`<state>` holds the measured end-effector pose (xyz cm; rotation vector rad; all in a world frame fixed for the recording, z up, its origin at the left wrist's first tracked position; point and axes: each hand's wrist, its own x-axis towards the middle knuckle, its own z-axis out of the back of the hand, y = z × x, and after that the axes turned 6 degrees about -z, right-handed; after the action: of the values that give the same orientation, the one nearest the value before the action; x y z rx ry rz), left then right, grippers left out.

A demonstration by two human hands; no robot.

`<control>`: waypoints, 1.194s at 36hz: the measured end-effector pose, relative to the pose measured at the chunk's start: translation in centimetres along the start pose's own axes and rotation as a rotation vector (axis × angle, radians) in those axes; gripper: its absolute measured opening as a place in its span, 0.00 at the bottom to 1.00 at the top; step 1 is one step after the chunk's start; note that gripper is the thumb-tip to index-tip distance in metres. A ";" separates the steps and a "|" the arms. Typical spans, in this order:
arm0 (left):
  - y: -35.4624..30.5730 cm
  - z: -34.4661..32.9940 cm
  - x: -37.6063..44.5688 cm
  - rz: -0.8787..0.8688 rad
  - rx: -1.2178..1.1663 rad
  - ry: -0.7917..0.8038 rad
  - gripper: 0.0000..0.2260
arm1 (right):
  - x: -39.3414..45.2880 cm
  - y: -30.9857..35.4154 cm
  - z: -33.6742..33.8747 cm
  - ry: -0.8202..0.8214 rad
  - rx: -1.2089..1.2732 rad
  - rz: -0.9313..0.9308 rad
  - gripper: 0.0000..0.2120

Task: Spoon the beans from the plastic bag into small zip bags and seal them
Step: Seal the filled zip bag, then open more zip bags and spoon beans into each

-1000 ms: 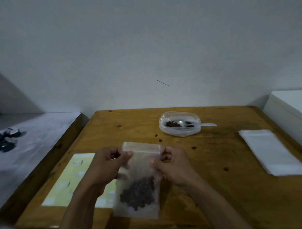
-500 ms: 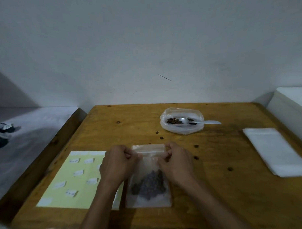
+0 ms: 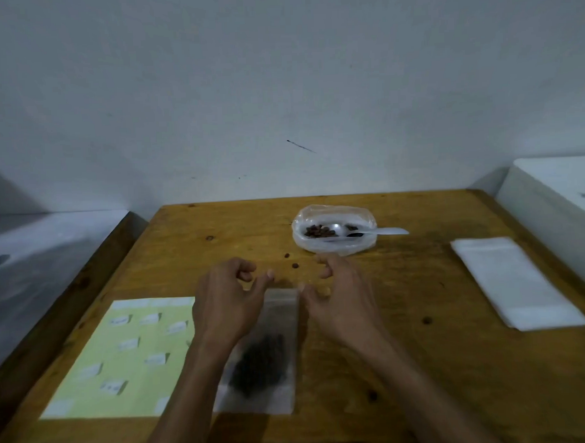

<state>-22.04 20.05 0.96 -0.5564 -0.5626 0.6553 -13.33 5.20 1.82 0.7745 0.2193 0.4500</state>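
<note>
While the filled zip bag [image 3: 269, 348] is laid flat on the near counter [image 3: 405, 366], presumably for sealing, both hands, left [image 3: 226, 303] and right [image 3: 340, 299], are held open beside its top, gripping nothing.

Small zip bag [image 3: 269, 354] flat on table before me, dark beans [image 3: 261, 366] pooled low inside. Plastic bag [image 3: 334, 231] farther back, open, few beans, spoon [image 3: 377, 232] resting in it.
</note>
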 end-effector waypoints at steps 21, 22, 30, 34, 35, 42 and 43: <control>-21.4 -19.3 0.0 -0.330 -0.187 0.465 0.07 | 6.2 -20.2 16.7 -0.331 -0.311 -0.548 0.38; -21.6 -20.4 0.2 -0.328 -0.146 0.477 0.09 | 6.1 -20.5 16.7 -0.322 -0.314 -0.559 0.38; -22.4 -24.5 0.7 -0.297 0.091 0.533 0.23 | 5.6 -21.2 16.2 -0.451 -0.183 -0.483 0.31; -22.4 -24.7 0.6 -0.293 0.080 0.532 0.25 | 5.6 -21.2 16.4 -0.556 -0.087 -0.432 0.29; -22.5 -24.6 0.6 -0.281 0.068 0.526 0.25 | 5.6 -21.1 16.6 -0.577 -0.035 -0.431 0.28; -23.2 -24.2 1.0 -0.151 -0.069 0.546 0.25 | 5.8 -20.8 17.9 -0.616 0.153 -0.440 0.11; -23.4 -24.1 0.9 -0.127 -0.113 0.542 0.24 | 5.8 -20.8 18.0 -0.611 0.152 -0.425 0.10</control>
<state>3.34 -1.90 -1.19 -0.7640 -0.1223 0.3303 4.51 -16.34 -0.64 0.9510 -0.1566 -0.2155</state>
